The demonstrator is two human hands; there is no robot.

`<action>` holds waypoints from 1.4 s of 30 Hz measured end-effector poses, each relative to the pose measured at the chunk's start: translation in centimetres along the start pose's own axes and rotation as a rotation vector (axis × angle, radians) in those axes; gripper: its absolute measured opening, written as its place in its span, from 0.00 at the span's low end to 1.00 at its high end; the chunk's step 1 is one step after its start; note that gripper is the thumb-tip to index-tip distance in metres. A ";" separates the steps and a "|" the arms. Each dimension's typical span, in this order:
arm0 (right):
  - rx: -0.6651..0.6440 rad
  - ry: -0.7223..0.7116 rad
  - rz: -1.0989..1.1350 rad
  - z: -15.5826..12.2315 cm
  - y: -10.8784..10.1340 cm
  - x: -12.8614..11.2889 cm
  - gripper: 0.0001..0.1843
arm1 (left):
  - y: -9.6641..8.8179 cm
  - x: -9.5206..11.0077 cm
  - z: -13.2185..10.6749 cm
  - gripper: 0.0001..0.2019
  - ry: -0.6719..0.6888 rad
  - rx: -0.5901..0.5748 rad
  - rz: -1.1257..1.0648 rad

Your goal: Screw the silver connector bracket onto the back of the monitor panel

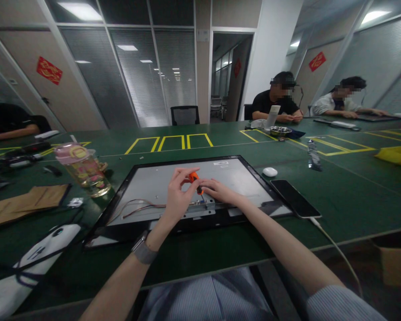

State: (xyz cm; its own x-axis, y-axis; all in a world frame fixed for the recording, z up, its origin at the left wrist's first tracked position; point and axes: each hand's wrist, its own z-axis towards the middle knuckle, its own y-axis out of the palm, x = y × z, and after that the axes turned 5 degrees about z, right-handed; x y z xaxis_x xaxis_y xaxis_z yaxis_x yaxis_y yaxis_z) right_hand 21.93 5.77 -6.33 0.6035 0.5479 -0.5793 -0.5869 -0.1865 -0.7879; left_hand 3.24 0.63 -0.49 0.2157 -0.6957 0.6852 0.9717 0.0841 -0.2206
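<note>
My left hand [180,191], with a watch [145,249] on its wrist, is closed around the handle of an orange and black screwdriver [194,176]. The screwdriver stands tilted, its thin shaft reaching down to a metal bracket [200,208] on the near side of a flat display panel [147,178]. From the right, the fingers of my right hand [222,191] meet the lower part of the handle, closed lightly against it. The panel lies flat on the table, grey back upward within a black frame. Thin cables [137,203] run left from the bracket. The screwdriver's tip is too small to make out.
On the green table [173,263], a lidded bottle [83,169], brown paper envelopes [26,203] and a white power strip [36,263] lie leftward. A phone [296,198] with a cable and a white earbud case [270,171] sit rightward. Other people sit across the table.
</note>
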 end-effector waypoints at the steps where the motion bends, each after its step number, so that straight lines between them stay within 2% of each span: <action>1: -0.001 -0.002 0.000 0.0 0.0 0.0 0.20 | -0.1 0.0 0.1 0.13 0.001 -0.011 -0.007; 6: -0.009 -0.022 0.001 0.0 0.0 0.1 0.20 | 0.0 0.1 0.1 0.17 -0.047 -0.143 -0.158; 12: 0.000 -0.007 0.001 -0.1 -0.1 -0.1 0.20 | 0.1 0.0 0.1 0.13 0.014 -0.038 -0.035; 19: -0.001 -0.014 0.009 -0.1 -0.1 0.0 0.19 | 0.3 0.0 0.0 0.18 -0.030 -0.136 -0.203; 23: 0.004 -0.015 0.006 -0.2 -0.3 -0.3 0.19 | 0.2 -0.2 0.1 0.14 0.018 -0.019 -0.053; 25: 0.007 -0.015 0.005 -0.3 -0.3 -0.4 0.19 | 0.0 -0.1 0.2 0.13 0.026 0.002 -0.016; 29: 0.001 -0.012 0.001 -0.2 -0.3 -0.3 0.20 | -0.1 0.3 0.2 0.16 -0.008 -0.084 -0.142; 31: 0.001 -0.009 -0.001 -0.2 -0.2 -0.2 0.21 | 0.0 0.4 0.1 0.16 -0.032 -0.086 -0.181; 35: 0.007 -0.009 0.001 -0.1 -0.1 0.1 0.21 | 0.3 0.1 -0.1 0.11 -0.015 0.095 -0.007; 37: 0.006 -0.017 -0.001 -0.1 0.0 0.2 0.21 | 0.2 0.1 0.0 0.11 -0.001 0.112 0.040; 42: 0.006 -0.017 0.001 -0.2 -0.1 0.1 0.21 | 0.0 0.3 0.1 0.16 -0.037 -0.072 -0.136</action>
State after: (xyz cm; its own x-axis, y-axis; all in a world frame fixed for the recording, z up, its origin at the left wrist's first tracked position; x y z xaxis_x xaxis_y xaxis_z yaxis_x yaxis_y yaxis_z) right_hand 22.10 5.70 -6.33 0.5937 0.5614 -0.5765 -0.5906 -0.1826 -0.7860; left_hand 3.29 0.45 -0.20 0.0870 -0.6706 0.7367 0.9832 -0.0614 -0.1720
